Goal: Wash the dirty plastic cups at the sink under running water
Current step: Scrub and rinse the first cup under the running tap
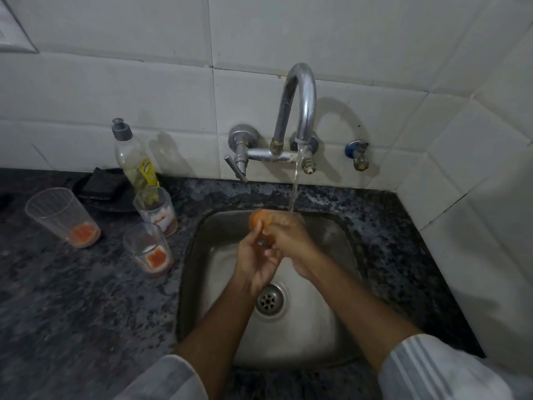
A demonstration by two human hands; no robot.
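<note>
Cup (pixel 257 220) in hand sits over the sink (pixel 331 336), just under the water stream (pixel 294 186); only its orange-stained end shows past the fingers. Right hand (pixel 291 238) is wrapped around it from above, left hand (pixel 253 261) closes in from below with fingers curled against it. Both are grasping the cup, though exact contact is mostly hidden by the knuckles.

Risks from here, my read:
- Wet clear plastic plus two overlapping hands: the cup could slip and drop toward the drain (pixel 269 300) (no damage likely, just a re-grab).
- Stream lands at the far edge of the hands; tilt the mouth wrong and water sprays onto the granite counter (pixel 86 313) or the sleeves (pixel 432 368).
- Residue looks orange and stuck to the base, so a rinse alone may not clear it.

Left of the sink, three more cups wait upright: near cup (pixel 148 249) and left cup (pixel 62 217) with orange dregs, far cup (pixel 155 210) with brownish dregs. An elbow swinging left could knock the near one; it stands just beside the sink rim.

Behind them, a dish soap bottle (pixel 134 157) with a yellow label; print too small to read, no brand legible. Dark scrub pad (pixel 101 183) lies beside it. Tap (pixel 297 111) has no visible markings.
</note>
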